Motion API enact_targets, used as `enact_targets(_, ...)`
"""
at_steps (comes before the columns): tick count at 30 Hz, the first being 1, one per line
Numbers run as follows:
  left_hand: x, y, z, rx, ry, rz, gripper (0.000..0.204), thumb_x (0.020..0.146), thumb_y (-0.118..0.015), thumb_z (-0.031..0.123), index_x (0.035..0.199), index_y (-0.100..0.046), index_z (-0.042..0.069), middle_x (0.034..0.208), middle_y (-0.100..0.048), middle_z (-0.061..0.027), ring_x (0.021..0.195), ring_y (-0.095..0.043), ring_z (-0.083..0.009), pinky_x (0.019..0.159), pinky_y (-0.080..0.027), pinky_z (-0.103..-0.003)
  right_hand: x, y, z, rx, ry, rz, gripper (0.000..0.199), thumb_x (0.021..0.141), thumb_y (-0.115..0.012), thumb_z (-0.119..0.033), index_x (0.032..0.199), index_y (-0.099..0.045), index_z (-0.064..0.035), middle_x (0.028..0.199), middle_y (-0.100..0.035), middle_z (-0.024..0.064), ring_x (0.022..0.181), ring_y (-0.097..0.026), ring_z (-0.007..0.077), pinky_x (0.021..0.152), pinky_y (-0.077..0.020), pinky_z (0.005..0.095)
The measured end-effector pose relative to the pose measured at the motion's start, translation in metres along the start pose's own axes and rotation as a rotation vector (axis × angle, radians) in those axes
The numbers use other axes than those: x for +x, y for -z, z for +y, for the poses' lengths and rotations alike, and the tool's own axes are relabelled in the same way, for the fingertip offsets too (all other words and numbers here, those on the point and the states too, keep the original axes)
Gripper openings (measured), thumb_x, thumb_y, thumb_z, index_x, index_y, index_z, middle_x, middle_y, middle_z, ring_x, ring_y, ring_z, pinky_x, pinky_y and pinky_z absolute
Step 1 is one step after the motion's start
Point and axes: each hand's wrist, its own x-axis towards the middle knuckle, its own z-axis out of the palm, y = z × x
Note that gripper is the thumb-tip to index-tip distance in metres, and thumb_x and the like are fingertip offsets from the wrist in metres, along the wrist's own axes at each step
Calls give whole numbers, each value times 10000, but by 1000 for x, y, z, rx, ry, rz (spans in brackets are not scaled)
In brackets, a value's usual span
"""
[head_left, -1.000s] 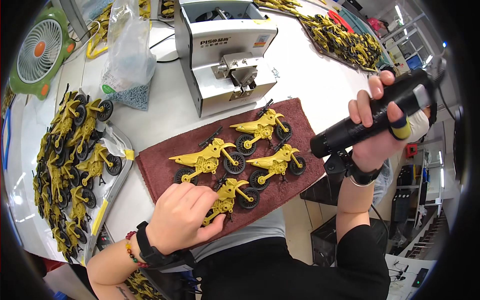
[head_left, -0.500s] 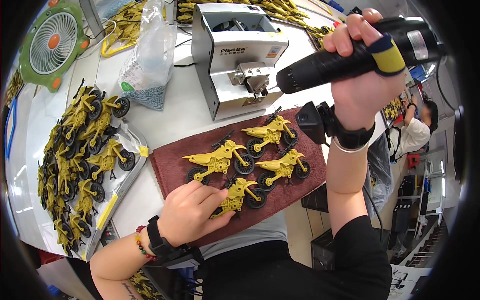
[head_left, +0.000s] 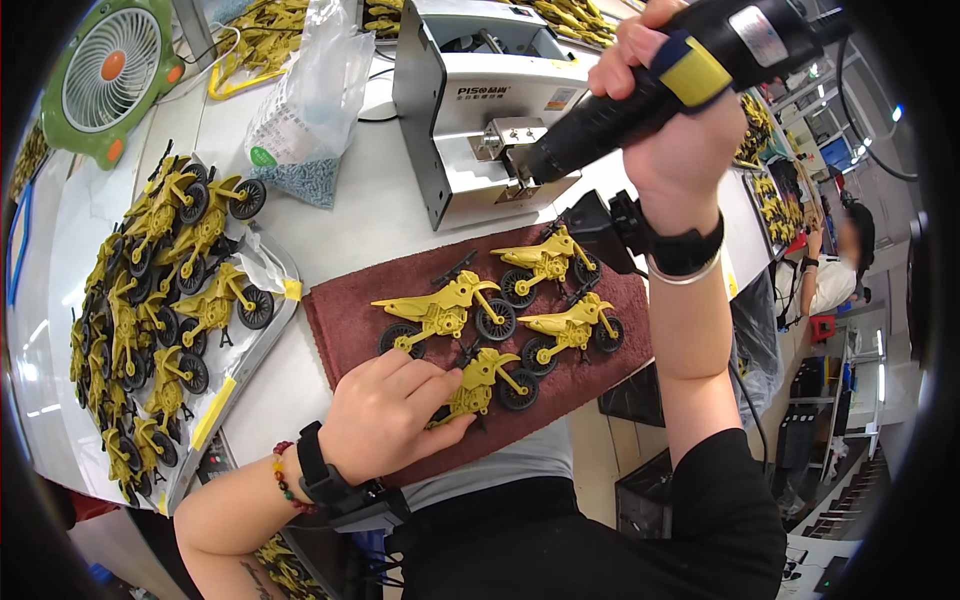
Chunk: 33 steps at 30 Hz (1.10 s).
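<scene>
My right hand (head_left: 690,155) is wrapped round a black electric screwdriver (head_left: 598,125) with a yellow band. The screwdriver's nose is at the metal outlet of a silver screw feeder (head_left: 450,130); its bit is hidden. With thumb and fingers, my left hand (head_left: 395,415) grips the rear of a yellow toy motorcycle (head_left: 482,382) with black wheels. That toy lies on its side on a brown-red cloth (head_left: 345,310). Beside it on the cloth lie a second toy motorcycle (head_left: 435,312), a third toy motorcycle (head_left: 570,328) and another toy motorcycle (head_left: 545,262) farther back.
At left, a tray (head_left: 225,405) holds a heap of yellow toy motorcycles (head_left: 130,330). A clear bag of small grey pieces (head_left: 300,180) stands left of the feeder. A green fan (head_left: 112,75) is at the far left. Another person (head_left: 835,270) is off to the right.
My right hand has brought the screwdriver left and down, from beside the feeder's outlet to right at it. My left hand keeps its grip on the near toy motorcycle.
</scene>
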Motion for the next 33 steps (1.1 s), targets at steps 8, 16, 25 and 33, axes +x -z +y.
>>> enact_targets(8,1,0,0,-16,-2,-6,304,628,-763,209,851,-642,42,758,-596,-32,656,-546,-197,583,-468,-293,-99,-14,-53,221,-112,-300,309,740,-695,-47,876,-425,-109,711,-517,12,534,-550,132,568,-473,279)
enact_targets(16,-5,-3,-3,6,32,-2,308,624,-754,220,858,-642,52,763,-587,-34,666,-541,-200,600,-470,-299,-123,-17,-47,228,-124,-439,303,713,-726,-33,864,-472,-100,701,-566,24,553,-610,145,537,-508,258)
enact_targets(25,-7,-2,-2,19,46,-35,306,626,-745,227,859,-645,56,756,-564,-27,699,-534,-191,611,-470,-301,-133,-22,-43,199,-166,-440,301,713,-725,-44,867,-471,-93,698,-562,25,534,-596,144,523,-505,270)
enact_targets(33,-7,-3,-3,-8,49,-36,306,621,-744,229,852,-643,56,754,-551,-22,691,-525,-191,604,-468,-300,-128,-18,-38,221,-113,-536,296,707,-744,-46,854,-490,-84,694,-567,28,543,-605,140,528,-516,259)
